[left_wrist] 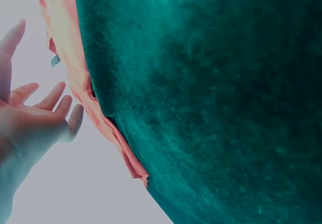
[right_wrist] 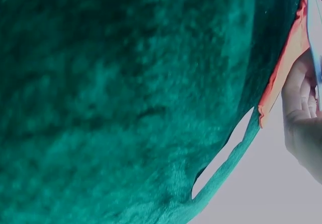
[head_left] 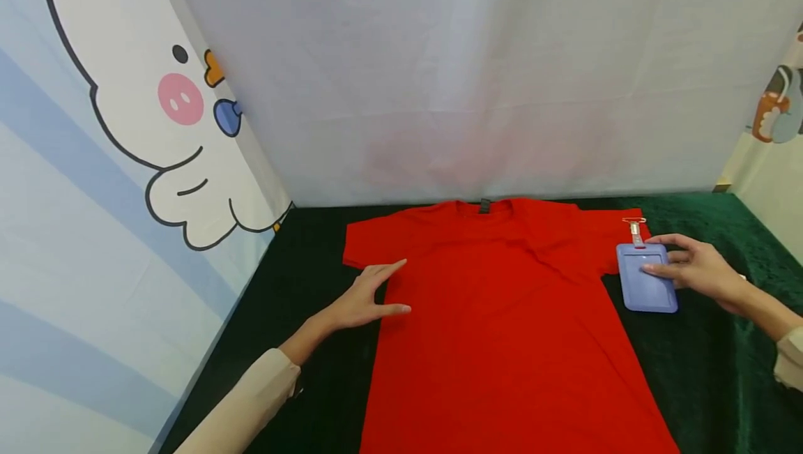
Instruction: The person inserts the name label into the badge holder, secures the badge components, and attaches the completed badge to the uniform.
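Head cam gives the best look, so I'll place everything off the red T-shirt point(head_left: 502, 342), which is spread on the surface point(head_left: 702, 356), a dark green cloth covering. Only thing close to a brand label is the little dark neck tag point(head_left: 484, 206) at the middle of the shirt's collar, and it's way too small to read. It shows up in the left wrist view too, just a grey-blue scrap, same deal.

Right hand point(head_left: 699, 269) has a lilac badge holder point(head_left: 649, 286) just off the shirt's right sleeve, with the metal clip point(head_left: 636, 231) at the top overlapping the sleeve end in the picture. Thumb's on the front, fingers go round behind, so it's pinched by the edge, and part of those fingers is hidden by the holder. Can't make out any lettering on it. Right wrist cam barely helps: hand's cut off by the frame and the holder's only a pale sliver.

Left hand point(head_left: 362, 299) is at the shirt's left side, below that sleeve, fingers spread with the thumb well apart, holding nothing. Touching the fabric or not? Can't tell.

Shirt's hem runs out of frame. Past its right sleeve, an orange printed figure point(head_left: 767, 116) on the wall is cut off too.
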`<state>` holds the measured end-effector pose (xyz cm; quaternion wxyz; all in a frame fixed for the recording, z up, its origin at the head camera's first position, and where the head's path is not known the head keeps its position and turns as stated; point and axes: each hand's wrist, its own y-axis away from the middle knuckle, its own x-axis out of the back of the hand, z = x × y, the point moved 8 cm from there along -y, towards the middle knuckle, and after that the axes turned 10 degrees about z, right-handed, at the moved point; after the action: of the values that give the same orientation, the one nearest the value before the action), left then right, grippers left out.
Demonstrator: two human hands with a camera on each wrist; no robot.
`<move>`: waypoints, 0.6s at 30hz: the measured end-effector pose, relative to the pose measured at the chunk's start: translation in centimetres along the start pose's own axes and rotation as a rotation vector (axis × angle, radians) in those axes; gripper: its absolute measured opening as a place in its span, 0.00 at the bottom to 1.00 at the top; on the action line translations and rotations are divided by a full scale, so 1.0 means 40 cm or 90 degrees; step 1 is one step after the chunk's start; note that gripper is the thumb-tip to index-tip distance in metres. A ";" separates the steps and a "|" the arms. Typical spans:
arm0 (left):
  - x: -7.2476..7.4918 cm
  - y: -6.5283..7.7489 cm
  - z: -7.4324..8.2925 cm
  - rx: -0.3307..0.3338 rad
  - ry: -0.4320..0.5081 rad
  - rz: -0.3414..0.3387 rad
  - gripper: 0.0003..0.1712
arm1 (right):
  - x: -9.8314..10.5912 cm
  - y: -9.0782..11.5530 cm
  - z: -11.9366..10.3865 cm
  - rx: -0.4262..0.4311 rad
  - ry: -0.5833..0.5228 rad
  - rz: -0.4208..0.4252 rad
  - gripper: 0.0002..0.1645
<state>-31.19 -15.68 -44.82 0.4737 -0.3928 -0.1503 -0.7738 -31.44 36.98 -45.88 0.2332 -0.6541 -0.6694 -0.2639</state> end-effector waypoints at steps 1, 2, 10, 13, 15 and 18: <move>-0.001 -0.001 0.001 0.000 0.002 0.000 0.50 | -0.002 -0.002 -0.002 0.001 -0.008 0.001 0.44; -0.004 -0.002 0.002 -0.001 0.005 -0.001 0.50 | -0.004 -0.003 -0.004 0.002 -0.015 0.003 0.43; -0.025 -0.009 0.010 0.004 0.024 -0.015 0.50 | -0.024 -0.003 -0.025 0.005 -0.106 0.026 0.39; -0.028 -0.014 0.016 0.003 0.031 -0.013 0.49 | -0.036 -0.004 -0.046 0.009 -0.139 0.026 0.31; -0.030 -0.016 0.025 -0.001 0.045 -0.015 0.49 | -0.048 -0.004 -0.060 0.012 -0.152 0.016 0.28; -0.034 -0.020 0.041 -0.009 0.069 -0.021 0.48 | -0.073 -0.004 -0.085 0.019 -0.163 0.000 0.28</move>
<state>-30.78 -13.44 -44.65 0.4656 -0.3508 -0.1257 -0.8027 -31.60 32.57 -45.26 0.1555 -0.6791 -0.6974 -0.1682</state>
